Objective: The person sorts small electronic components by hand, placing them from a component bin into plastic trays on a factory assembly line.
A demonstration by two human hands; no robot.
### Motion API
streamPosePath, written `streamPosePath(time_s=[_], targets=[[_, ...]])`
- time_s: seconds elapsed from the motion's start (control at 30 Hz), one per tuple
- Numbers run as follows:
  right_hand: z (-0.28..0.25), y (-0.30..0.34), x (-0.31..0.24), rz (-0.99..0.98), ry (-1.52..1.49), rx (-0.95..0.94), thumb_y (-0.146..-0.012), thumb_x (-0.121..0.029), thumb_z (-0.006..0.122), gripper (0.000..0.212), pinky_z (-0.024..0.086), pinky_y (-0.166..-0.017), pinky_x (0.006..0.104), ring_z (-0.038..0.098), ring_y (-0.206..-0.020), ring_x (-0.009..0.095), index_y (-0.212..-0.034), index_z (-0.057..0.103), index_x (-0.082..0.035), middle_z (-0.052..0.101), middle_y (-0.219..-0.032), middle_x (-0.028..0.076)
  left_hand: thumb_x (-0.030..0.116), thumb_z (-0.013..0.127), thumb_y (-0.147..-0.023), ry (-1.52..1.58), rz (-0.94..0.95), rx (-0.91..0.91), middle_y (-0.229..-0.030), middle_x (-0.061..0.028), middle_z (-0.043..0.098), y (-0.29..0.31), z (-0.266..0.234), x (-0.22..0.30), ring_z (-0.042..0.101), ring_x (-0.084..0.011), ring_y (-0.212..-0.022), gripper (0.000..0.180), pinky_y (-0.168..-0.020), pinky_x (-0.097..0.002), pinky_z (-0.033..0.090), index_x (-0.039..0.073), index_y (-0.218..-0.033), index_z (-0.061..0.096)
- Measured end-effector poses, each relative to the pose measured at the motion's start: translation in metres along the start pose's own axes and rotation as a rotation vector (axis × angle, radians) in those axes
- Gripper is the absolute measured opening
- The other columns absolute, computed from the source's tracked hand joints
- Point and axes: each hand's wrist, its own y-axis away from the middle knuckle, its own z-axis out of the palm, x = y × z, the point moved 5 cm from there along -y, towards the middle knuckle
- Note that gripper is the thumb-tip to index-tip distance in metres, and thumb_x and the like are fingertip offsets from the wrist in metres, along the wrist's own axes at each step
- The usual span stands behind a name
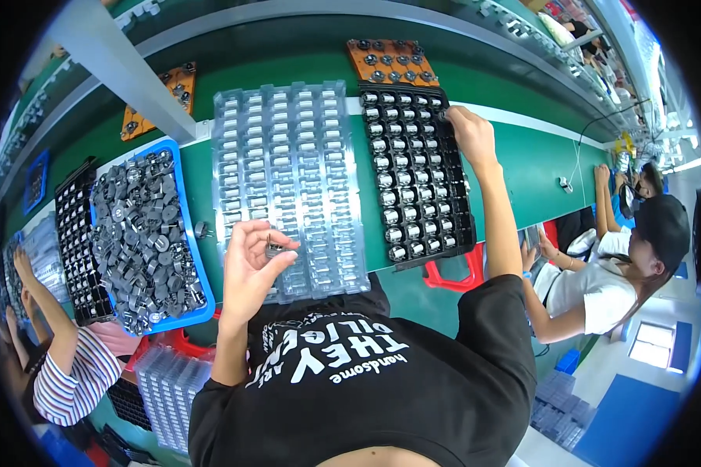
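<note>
Whether the right hand [473, 134] grips anything at the black tray [460, 204] cannot be told, its fingertips being too small. Fingers of the left hand [252, 261] partly hide a gray component [273, 251]. A metal post [128, 66] covers part of the left orange board [140, 124].

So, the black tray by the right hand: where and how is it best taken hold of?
Probably set the grip on the long right rim of the black tray, coming from the right: green table shows beside that edge, while metal parts sit in the cells.
</note>
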Motion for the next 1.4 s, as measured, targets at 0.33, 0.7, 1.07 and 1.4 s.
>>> streamPosePath(time_s=[0.33,0.7,1.07,1.4], targets=[[0.021,-0.010,0.006,-0.034,-0.008,-0.173,-0.080,-0.001,0.057,0.024,0.055,-0.072,0.0428,0.068,-0.084,0.034,-0.099,0.070,-0.008,0.068,-0.098,0.010,-0.009,0.060,-0.089,-0.063,0.132,0.126,-0.120,-0.0155,0.060,0.011,-0.038,0.015,0.069,-0.0300,-0.100,0.033,-0.078,-0.0325,0.059,-0.006,-0.122,0.058],[0.011,-0.069,-0.180,-0.410,-0.621,-0.392,-0.083,-0.006,0.068,0.010,0.053,-0.071,0.0392,0.065,-0.080,0.030,-0.093,0.070,-0.005,0.062,-0.091,0.008,-0.001,0.056,-0.096,0.354,-0.015,0.077,-0.118,-0.0206,0.064,0.003,-0.041,0.004,0.069,-0.0237,-0.090,0.030,-0.068,-0.0257,0.052,-0.002,-0.126,0.057],[-0.004,-0.068,-0.190,-0.568,-0.444,-0.279,-0.075,-0.003,0.066,0.013,0.053,-0.069,0.0388,0.063,-0.080,0.027,-0.086,0.058,-0.004,0.060,-0.081,0.008,0.006,0.054,-0.100,0.617,0.052,-0.035,-0.121,-0.0237,0.063,-0.001,-0.040,0.003,0.069,-0.0261,-0.096,0.028,-0.064,-0.0236,0.051,-0.002,-0.127,0.055],[-0.054,-0.069,-0.253,-0.170,-1.366,-0.284,-0.080,0.008,0.070,0.022,0.060,-0.073,0.0271,0.067,-0.086,0.017,-0.102,0.065,0.005,0.064,-0.110,0.014,0.001,0.062,-0.094,0.687,0.070,-0.056,-0.126,-0.0234,0.058,-0.006,-0.028,0.001,0.065,-0.0330,-0.108,0.014,-0.077,-0.0316,0.054,0.003,-0.108,0.057]])
